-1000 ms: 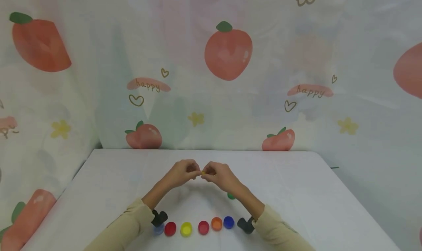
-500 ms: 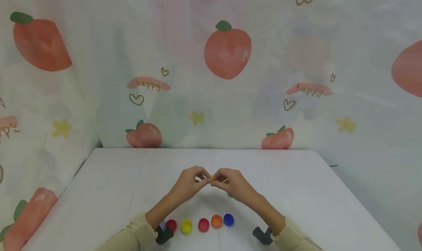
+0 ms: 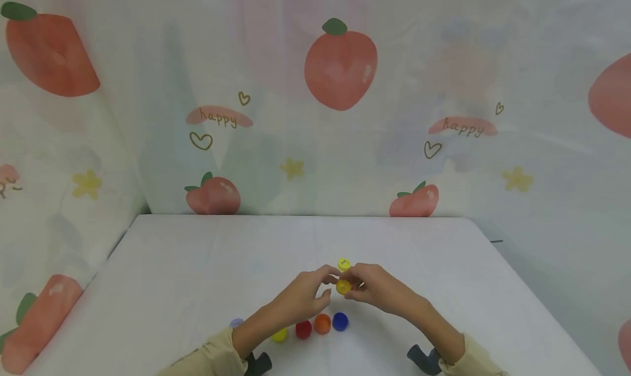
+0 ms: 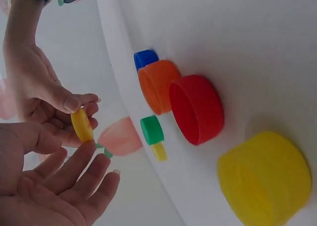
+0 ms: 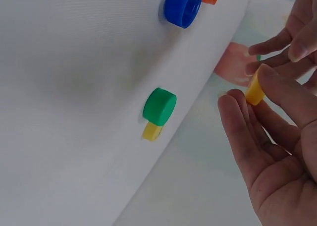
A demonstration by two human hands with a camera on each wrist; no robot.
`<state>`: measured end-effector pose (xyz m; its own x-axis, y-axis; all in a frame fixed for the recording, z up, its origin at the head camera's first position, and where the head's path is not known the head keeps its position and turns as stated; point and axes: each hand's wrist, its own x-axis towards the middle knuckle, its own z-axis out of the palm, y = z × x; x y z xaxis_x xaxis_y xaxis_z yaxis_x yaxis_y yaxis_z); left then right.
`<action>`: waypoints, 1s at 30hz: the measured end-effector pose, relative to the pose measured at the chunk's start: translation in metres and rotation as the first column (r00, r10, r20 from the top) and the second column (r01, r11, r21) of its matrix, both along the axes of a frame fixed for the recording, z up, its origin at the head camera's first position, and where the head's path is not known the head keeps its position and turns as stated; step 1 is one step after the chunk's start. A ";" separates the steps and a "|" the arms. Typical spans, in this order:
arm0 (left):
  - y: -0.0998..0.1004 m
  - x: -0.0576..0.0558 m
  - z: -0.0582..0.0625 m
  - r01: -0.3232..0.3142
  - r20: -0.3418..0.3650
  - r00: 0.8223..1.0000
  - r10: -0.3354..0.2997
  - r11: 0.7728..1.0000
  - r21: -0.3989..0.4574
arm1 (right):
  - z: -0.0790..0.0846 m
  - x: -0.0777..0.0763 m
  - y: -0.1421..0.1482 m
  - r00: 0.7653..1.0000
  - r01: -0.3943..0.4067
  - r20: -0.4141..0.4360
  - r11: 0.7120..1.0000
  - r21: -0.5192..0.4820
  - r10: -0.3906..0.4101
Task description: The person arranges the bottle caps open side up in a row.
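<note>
A small round yellow bottle cap [image 3: 343,286] is pinched between the thumb and fingers of my right hand [image 3: 382,288], raised over the table. In the right wrist view the yellow cap [image 5: 255,90] is seen edge-on against the thumb. My left hand [image 3: 303,296] faces it with fingers spread and thumb apart; in the left wrist view a fingertip sits right at the lower end of the cap [image 4: 82,125]. Beyond the hands, another yellow cap [image 3: 344,264] lies on the table. Beside it is a green cap [image 5: 160,107], hidden behind my right hand in the head view.
A row of caps runs along the near side of the white table [image 3: 187,266]: blue [image 3: 340,322], orange [image 3: 322,324], red [image 3: 303,330], yellow [image 3: 279,335] and pale blue [image 3: 236,322]. My left forearm partly covers the row. A fruit-patterned curtain [image 3: 276,91] hangs behind.
Both hands have moved right and nearer, with the yellow cap along. My left hand has opened away from it, leaving it in my right hand. The far yellow cap has come into view.
</note>
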<state>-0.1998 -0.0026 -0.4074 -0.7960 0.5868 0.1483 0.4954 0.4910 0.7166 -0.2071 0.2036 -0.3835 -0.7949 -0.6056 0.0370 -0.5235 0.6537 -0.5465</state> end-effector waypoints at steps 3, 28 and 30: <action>0.008 0.000 -0.001 0.050 0.022 0.999 -0.049 0.998 -0.048 | 0.000 0.001 0.008 1.000 0.000 0.026 1.000 0.027 -0.001; 0.038 -0.005 -0.027 0.246 0.137 0.967 -0.213 0.919 -0.307 | -0.041 0.016 0.025 0.992 0.057 0.103 0.993 0.103 -0.068; 0.038 -0.004 -0.028 0.256 0.138 0.965 -0.223 0.915 -0.311 | -0.042 0.017 0.024 0.991 0.063 0.111 0.992 0.106 -0.074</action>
<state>-0.2041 0.0357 -0.4353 -0.6266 0.7641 -0.1530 0.5626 0.5794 0.5897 -0.1899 0.2280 -0.4255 -0.8301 -0.5454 -0.1161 -0.4131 0.7413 -0.5289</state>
